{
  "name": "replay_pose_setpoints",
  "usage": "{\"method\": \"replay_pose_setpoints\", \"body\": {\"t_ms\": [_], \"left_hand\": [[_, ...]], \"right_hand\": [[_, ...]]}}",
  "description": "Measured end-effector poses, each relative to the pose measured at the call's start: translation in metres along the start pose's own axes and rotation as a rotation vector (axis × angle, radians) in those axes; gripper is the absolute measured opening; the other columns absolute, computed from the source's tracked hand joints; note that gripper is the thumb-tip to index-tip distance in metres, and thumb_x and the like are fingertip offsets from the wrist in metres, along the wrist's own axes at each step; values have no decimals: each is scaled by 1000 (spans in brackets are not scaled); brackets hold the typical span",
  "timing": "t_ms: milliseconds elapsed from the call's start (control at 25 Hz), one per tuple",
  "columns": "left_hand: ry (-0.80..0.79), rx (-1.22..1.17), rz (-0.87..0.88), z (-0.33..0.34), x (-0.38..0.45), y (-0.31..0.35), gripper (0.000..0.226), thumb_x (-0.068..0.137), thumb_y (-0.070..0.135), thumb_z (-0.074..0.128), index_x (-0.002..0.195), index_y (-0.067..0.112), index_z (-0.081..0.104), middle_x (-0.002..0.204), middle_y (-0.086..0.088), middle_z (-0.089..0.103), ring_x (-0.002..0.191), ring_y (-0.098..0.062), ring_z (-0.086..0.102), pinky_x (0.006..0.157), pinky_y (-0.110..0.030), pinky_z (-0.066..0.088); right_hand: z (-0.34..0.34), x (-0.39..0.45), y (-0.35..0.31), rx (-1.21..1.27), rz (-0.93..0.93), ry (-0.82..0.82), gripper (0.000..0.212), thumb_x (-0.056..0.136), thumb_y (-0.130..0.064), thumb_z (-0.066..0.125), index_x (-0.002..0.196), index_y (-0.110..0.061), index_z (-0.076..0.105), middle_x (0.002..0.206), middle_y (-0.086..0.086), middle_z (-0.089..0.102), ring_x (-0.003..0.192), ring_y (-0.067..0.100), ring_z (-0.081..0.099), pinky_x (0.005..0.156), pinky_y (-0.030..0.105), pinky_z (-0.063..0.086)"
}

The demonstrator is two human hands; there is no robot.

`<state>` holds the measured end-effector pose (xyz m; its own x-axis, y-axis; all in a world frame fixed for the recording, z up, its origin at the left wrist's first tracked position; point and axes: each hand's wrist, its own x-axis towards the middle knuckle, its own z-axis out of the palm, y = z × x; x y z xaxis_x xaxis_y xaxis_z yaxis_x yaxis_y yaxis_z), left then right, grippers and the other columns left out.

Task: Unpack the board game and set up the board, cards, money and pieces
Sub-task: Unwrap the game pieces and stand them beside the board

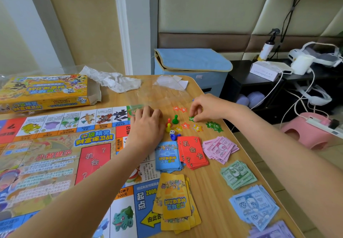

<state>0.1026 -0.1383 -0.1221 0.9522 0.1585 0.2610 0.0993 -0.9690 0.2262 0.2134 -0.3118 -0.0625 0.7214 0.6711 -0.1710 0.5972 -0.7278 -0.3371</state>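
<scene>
The game board (55, 156) lies unfolded on the wooden table (209, 178). My left hand (146, 124) rests at the board's far right corner, fingers loosely curled, beside the green pawn (175, 119), a yellow pawn (168, 127), a white die (172, 132) and a blue pawn (174, 136). My right hand (206, 108) pinches a green star token (192, 118). Red star tokens (179, 109), yellow ones (197, 128) and more green stars (214, 126) lie scattered. Blue cards (168, 156), red cards (193, 151), yellow cards (175, 202) and stacks of pink (220, 148), green (237, 174) and blue money (255, 206) sit to the right.
The open yellow game box (42, 91) lies at the table's back left, with crumpled wrapping (113, 81) and clear plastic bags (167, 87) behind the pieces. The table's right edge runs close to the money. A blue storage box (191, 65) and a pink stool (308, 132) stand beyond.
</scene>
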Motion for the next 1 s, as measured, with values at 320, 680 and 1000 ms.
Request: {"method": "replay_pose_setpoints", "body": {"t_ms": [320, 680, 1000], "left_hand": [[-2, 7, -1, -1, 0, 0, 36, 98, 39, 32, 122, 17, 47, 122, -6, 43, 113, -26, 38, 96, -35, 29], [2, 2, -5, -1, 0, 0, 35, 98, 38, 33, 120, 16, 48, 120, -7, 44, 112, -26, 39, 94, -35, 30], [-5, 10, -3, -1, 0, 0, 34, 98, 37, 33, 121, 16, 46, 121, -6, 43, 113, -26, 38, 94, -35, 30]], "right_hand": [[-2, 3, -2, -1, -42, -32, 21, 80, -10, 71, 98, -18, 66, 93, -5, 61, 74, 4, 56, 76, 22, 48], [-3, 5, -4, -37, -48, -56, 9, 80, -9, 70, 81, -18, 66, 93, -6, 63, 78, 3, 58, 75, 22, 48], [-1, 8, -5, -18, -21, -45, 9, 82, -7, 68, 89, -12, 65, 79, -6, 61, 69, 3, 56, 71, 22, 49]]}}
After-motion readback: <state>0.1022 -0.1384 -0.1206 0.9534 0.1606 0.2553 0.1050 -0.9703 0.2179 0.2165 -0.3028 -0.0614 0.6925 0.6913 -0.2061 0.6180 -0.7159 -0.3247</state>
